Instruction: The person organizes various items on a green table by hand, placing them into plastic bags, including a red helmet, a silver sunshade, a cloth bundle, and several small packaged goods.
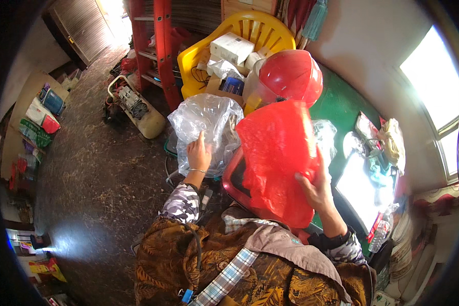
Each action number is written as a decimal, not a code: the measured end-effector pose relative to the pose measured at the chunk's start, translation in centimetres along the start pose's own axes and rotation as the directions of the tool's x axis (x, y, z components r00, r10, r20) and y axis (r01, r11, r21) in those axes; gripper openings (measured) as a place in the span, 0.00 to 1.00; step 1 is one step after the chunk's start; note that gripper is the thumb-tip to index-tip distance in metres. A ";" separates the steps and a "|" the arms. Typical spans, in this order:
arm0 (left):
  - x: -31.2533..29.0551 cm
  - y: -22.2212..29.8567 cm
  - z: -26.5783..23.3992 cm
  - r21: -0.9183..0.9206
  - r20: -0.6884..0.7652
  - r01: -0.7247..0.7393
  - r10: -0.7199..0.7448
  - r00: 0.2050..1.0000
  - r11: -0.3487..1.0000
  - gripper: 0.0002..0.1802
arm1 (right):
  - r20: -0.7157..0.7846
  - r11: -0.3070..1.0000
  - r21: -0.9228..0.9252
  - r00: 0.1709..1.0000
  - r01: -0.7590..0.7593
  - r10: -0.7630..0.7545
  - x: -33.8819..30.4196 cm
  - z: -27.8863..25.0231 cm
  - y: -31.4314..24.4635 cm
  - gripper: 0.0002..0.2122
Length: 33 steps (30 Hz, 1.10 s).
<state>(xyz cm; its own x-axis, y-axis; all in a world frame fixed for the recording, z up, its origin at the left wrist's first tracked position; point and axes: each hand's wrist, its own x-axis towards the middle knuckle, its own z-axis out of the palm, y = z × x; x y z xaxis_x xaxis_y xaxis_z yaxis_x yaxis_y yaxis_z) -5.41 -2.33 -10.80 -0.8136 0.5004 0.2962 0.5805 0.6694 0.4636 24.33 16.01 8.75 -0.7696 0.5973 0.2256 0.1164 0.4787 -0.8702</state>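
My left hand [199, 156] is at a crumpled clear plastic bag [209, 115], its index finger stretched up against the film and the other fingers curled on it. In my right hand [319, 186] is a thin red plastic bag [276, 158], with the thumb in front and the other fingers mostly hidden behind it. The red bag hangs spread out in front of me and covers part of a dark, red-rimmed object [234, 178]. Just beyond it sits a red helmet [296, 76] with a clear visor.
A yellow plastic chair [188, 66] holds a white box [231, 47] and other items. Left of it stand a red ladder [164, 51] and an air compressor [137, 109]. On the green table [341, 97] at right are a bright white panel [364, 188] and a clear bottle [381, 232].
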 end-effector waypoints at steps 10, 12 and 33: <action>6.2 7.0 -11.2 -0.235 -0.094 -0.171 0.153 0.984 0.957 0.13 | 0.558 0.986 -0.168 0.825 0.001 0.094 10.6 11.7 3.8 0.23; 6.4 7.8 -11.4 -0.306 -0.119 -0.251 0.224 0.967 0.919 0.13 | 0.618 0.924 0.240 0.781 -0.297 0.091 13.1 14.8 5.6 0.18; 11.5 12.6 -15.7 -0.809 0.169 0.078 0.103 0.980 0.583 0.26 | 0.339 0.822 -0.478 0.928 0.309 -0.151 21.4 26.8 7.1 0.17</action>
<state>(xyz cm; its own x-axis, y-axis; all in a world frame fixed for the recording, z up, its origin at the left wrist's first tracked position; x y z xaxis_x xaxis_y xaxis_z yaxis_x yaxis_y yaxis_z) -7.93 3.22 11.58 -0.7318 0.6522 0.1975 0.2482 -0.0148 0.9686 -8.14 14.97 -4.29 -0.9452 0.2639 0.1923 0.1584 0.8856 -0.4366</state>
